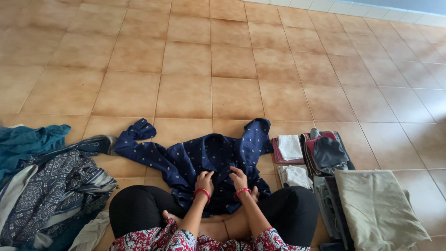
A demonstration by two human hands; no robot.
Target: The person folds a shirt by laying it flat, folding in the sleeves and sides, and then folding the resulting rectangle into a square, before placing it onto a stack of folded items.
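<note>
Resting flat and apart on an unfolded navy shirt [200,160], left hand [205,180] and right hand [239,178]; folded stacks [325,153] right of it, an unsorted heap [51,186] left.

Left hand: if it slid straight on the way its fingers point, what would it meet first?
The left hand rests on the dark blue dotted shirt, fingers pointing away from the person. It would probably cross more shirt up to the collar, then bare tiled floor.
</note>
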